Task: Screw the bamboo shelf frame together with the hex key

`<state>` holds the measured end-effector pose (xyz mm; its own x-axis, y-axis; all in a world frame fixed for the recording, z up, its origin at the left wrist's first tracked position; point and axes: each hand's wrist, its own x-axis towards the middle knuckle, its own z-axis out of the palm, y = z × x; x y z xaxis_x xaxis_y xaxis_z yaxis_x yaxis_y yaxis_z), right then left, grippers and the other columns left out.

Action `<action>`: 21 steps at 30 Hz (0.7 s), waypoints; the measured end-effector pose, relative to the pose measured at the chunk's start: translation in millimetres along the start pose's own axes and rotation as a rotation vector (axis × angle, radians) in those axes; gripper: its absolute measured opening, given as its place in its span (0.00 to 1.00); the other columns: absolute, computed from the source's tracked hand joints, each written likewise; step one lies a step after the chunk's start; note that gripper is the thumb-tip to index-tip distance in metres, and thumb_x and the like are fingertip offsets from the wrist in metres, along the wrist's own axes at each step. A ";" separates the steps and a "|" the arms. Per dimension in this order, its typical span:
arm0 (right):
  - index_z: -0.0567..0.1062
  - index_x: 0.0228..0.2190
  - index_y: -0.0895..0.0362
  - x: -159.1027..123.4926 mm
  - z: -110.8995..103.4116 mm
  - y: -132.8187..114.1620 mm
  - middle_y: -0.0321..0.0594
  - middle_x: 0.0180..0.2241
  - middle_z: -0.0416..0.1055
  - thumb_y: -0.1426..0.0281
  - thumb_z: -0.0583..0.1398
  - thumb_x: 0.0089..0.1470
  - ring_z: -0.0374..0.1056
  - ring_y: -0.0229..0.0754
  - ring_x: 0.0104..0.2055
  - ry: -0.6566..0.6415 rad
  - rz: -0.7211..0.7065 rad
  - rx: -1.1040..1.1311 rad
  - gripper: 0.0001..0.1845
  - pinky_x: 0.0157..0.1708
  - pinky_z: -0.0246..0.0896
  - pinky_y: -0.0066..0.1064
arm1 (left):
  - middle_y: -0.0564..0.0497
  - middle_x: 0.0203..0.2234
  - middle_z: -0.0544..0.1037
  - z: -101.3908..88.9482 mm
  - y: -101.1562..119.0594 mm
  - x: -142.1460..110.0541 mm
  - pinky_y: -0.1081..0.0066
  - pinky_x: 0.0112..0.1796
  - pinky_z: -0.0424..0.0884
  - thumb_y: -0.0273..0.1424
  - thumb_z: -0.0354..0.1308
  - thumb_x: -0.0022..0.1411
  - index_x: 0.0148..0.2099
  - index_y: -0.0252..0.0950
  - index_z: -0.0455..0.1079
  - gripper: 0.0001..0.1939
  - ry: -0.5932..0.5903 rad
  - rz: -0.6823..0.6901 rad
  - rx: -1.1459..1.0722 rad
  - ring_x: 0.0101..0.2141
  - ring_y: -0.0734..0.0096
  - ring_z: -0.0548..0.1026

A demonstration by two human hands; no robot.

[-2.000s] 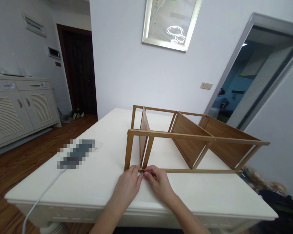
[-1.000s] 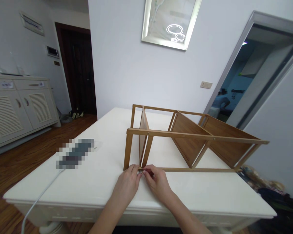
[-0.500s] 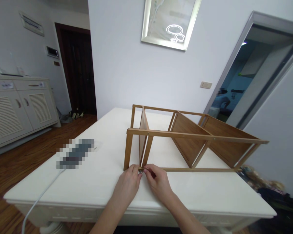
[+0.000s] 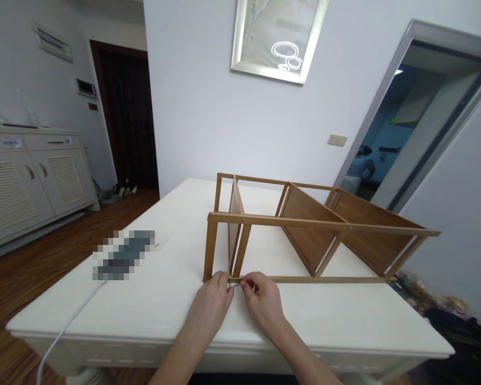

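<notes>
A brown wooden shelf rack [image 4: 304, 222] lies on its side on the white table [image 4: 176, 214], its slatted and solid panels upright. At the near bottom rail, my left hand [image 4: 211, 299] is closed around the wood close to the left-hand panel. My right hand [image 4: 262, 297] pinches one end of a thin metal hex key [image 4: 236, 285] between thumb and fingers. The key's other end reaches the rail joint beside my left fingertips. Whether it sits in a screw is hidden by the fingers.
A blurred-out dark device [image 4: 124, 255] with a white cable [image 4: 72, 318] lies on the table's left part. A small clear bag [image 4: 162, 242] lies beside it. Dark cloth items [image 4: 457, 337] are heaped past the right edge. A person [image 4: 363, 166] is beyond the doorway.
My right hand has shifted slightly to the right and turned, and more of the hex key shows between the hands. My left hand and the shelf rack stay about where they were.
</notes>
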<state>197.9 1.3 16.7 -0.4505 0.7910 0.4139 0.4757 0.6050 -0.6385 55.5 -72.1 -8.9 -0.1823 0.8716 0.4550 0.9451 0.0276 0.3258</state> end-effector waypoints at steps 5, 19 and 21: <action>0.78 0.23 0.52 1.6 -0.3 3.1 0.36 0.21 0.74 0.72 0.59 0.50 0.67 0.42 0.25 -0.022 0.120 0.024 0.08 0.26 0.55 0.30 | 0.41 0.47 0.76 -1.0 0.0 0.4 0.64 0.44 0.74 0.30 0.48 0.69 0.52 0.33 0.66 0.13 -0.022 -0.015 0.003 0.43 0.60 0.78; 0.80 0.26 0.53 2.0 -3.1 2.5 0.36 0.21 0.75 0.73 0.58 0.51 0.67 0.40 0.24 -0.081 0.139 0.004 0.10 0.27 0.55 0.29 | 0.41 0.47 0.76 -4.9 1.1 0.1 0.64 0.44 0.74 0.28 0.48 0.68 0.52 0.33 0.67 0.13 -0.029 -0.033 -0.036 0.45 0.59 0.78; 0.80 0.26 0.53 2.3 -3.1 2.5 0.36 0.21 0.75 0.72 0.58 0.51 0.67 0.40 0.24 -0.086 0.147 -0.011 0.10 0.27 0.54 0.29 | 0.41 0.47 0.76 -4.3 0.8 0.1 0.64 0.44 0.74 0.28 0.49 0.68 0.52 0.33 0.67 0.13 -0.028 -0.026 -0.035 0.45 0.59 0.78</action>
<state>200.4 4.9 18.0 -0.4382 0.8605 0.2599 0.5488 0.4851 -0.6809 55.0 -74.1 -5.0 -0.1987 0.8840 0.4232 0.9301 0.0339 0.3658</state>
